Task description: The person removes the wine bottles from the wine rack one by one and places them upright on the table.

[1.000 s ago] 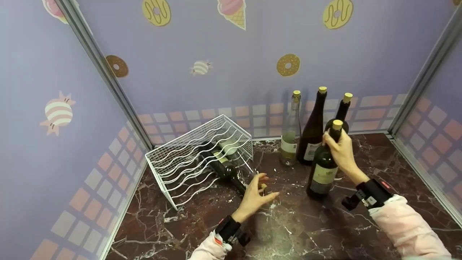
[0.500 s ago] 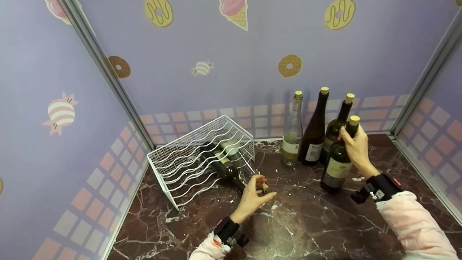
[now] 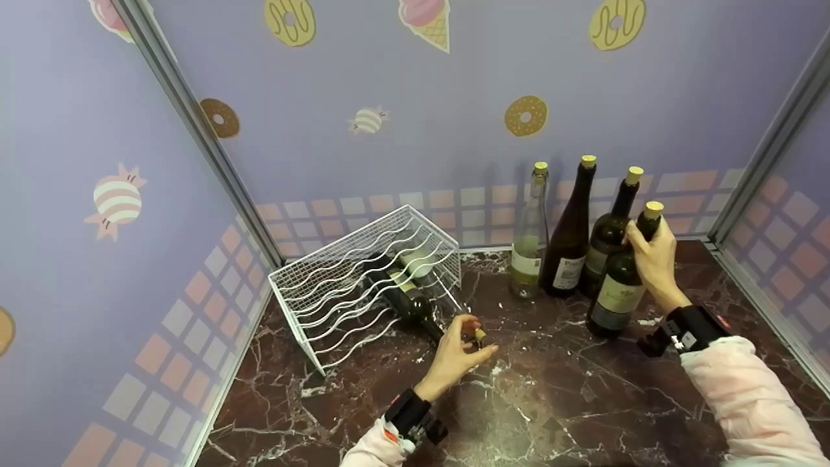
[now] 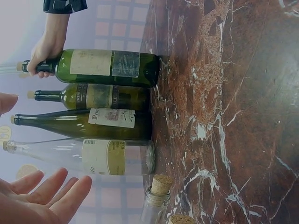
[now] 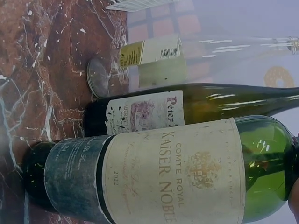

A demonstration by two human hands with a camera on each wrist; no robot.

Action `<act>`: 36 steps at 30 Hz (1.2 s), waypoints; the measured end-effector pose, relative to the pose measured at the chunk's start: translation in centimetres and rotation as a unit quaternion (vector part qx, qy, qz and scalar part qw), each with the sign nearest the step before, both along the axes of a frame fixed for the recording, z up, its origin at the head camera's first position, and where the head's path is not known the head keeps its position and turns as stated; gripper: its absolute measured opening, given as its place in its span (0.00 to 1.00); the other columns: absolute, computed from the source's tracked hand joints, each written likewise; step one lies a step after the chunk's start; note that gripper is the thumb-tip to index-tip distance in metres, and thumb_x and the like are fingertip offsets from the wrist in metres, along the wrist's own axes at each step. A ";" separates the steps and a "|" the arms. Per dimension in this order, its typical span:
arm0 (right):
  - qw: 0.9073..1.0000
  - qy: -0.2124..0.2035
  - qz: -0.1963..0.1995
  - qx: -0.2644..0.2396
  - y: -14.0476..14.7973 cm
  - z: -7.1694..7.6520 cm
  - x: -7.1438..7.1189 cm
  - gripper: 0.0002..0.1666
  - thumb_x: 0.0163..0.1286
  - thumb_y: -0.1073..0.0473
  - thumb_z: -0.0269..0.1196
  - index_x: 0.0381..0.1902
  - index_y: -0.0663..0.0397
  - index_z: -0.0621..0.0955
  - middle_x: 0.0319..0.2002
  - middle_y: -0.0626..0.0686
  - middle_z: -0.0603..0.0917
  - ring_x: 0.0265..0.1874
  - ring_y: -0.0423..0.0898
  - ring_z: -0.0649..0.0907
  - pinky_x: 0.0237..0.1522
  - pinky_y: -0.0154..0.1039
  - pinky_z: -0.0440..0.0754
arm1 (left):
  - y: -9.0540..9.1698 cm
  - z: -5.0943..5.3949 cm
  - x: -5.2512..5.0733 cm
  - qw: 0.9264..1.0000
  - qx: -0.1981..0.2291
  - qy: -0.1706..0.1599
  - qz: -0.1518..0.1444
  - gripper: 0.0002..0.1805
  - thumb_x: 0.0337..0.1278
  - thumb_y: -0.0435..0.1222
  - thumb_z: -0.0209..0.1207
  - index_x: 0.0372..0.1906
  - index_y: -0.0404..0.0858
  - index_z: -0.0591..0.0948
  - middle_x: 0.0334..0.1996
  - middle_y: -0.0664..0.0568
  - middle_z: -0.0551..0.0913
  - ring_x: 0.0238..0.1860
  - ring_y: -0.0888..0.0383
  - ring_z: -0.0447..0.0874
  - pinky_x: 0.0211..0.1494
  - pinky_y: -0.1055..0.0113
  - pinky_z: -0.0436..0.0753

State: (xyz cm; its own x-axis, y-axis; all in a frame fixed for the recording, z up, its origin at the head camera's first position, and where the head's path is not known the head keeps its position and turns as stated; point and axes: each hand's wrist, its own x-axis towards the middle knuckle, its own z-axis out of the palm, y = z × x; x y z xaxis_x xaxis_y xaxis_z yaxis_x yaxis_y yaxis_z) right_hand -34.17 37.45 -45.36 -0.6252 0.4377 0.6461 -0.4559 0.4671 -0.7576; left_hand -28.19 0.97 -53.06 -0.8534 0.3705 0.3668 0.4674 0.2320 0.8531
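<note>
In the head view my right hand (image 3: 656, 259) grips the neck of a corked green wine bottle (image 3: 620, 299) with a cream label. That bottle is upright with a slight lean, its base at or close to the tabletop. My left hand (image 3: 452, 355) holds nothing, thumb and fingers spread apart, beside the necks of two bottles lying in the white wire wine rack (image 3: 296, 324). One of these is a dark bottle (image 3: 415, 309), the other a clear bottle (image 3: 421, 264). Their corks show in the left wrist view, including the nearer cork (image 4: 162, 184).
Behind the gripped bottle stand a dark green bottle (image 3: 603, 237), a tall brown bottle (image 3: 565, 253) and a clear bottle (image 3: 526, 263), all corked and close together. The marble-patterned table (image 3: 551, 402) meets patterned walls (image 3: 447, 117) at the back and sides.
My right hand has moved the green wine bottle to the right and slightly back, closer to the standing dark green bottle. My left hand has stayed almost in place.
</note>
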 end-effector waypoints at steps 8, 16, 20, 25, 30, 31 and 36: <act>1.000 -0.005 0.003 0.006 0.0 0.5 0.1 0.10 0.63 0.65 0.57 0.35 0.70 0.73 0.18 0.52 0.74 0.18 0.41 0.73 0.25 0.29 0.66 | 0.1 -0.1 0.1 1.000 -0.010 0.008 0.006 0.29 0.43 0.42 0.68 0.50 0.37 0.68 0.42 0.50 0.74 0.45 0.53 0.73 0.40 0.67 0.76; 1.000 0.010 0.016 0.015 -1.0 2.1 1.6 0.14 0.65 0.63 0.56 0.36 0.75 0.71 0.19 0.57 0.74 0.20 0.45 0.74 0.26 0.29 0.67 | 0.2 0.5 0.7 1.000 0.003 0.008 0.002 0.28 0.43 0.38 0.68 0.49 0.33 0.68 0.42 0.46 0.75 0.45 0.48 0.74 0.40 0.68 0.77; 1.000 -0.009 0.011 0.010 0.0 0.9 0.6 0.12 0.64 0.63 0.57 0.36 0.71 0.73 0.22 0.51 0.76 0.22 0.40 0.75 0.29 0.29 0.68 | 0.3 -0.3 0.4 1.000 0.001 0.001 0.005 0.27 0.44 0.37 0.67 0.49 0.35 0.68 0.42 0.49 0.75 0.45 0.52 0.74 0.40 0.68 0.77; 0.998 -0.055 0.005 0.022 1.0 0.1 0.5 0.19 0.64 0.56 0.59 0.48 0.62 0.73 0.37 0.51 0.79 0.37 0.38 0.77 0.39 0.30 0.69 | 0.1 -0.8 0.0 1.000 0.005 0.001 -0.001 0.27 0.45 0.39 0.67 0.49 0.35 0.68 0.42 0.49 0.75 0.45 0.53 0.74 0.40 0.67 0.77; 0.998 -0.053 0.031 0.012 0.6 2.1 2.2 0.32 0.63 0.59 0.59 0.62 0.58 0.61 0.56 0.57 0.69 0.53 0.44 0.69 0.52 0.33 0.63 | -0.3 -0.5 -0.1 1.000 0.005 0.016 0.003 0.26 0.46 0.40 0.66 0.49 0.37 0.68 0.42 0.48 0.75 0.44 0.53 0.74 0.39 0.64 0.77; 0.999 -0.039 0.035 0.004 0.3 2.8 2.6 0.33 0.62 0.60 0.58 0.62 0.60 0.59 0.58 0.59 0.67 0.55 0.45 0.67 0.54 0.34 0.61 | -0.3 -0.5 -0.1 1.000 0.006 0.018 0.004 0.25 0.47 0.40 0.65 0.49 0.38 0.68 0.42 0.48 0.75 0.44 0.53 0.74 0.39 0.63 0.77; 0.997 0.079 0.017 -0.017 -1.6 6.3 4.3 0.33 0.58 0.63 0.55 0.61 0.67 0.59 0.60 0.58 0.66 0.60 0.45 0.62 0.61 0.34 0.51 | -0.4 -0.6 -0.2 1.000 0.017 0.011 0.006 0.23 0.50 0.37 0.63 0.48 0.32 0.69 0.42 0.46 0.75 0.44 0.50 0.75 0.38 0.58 0.78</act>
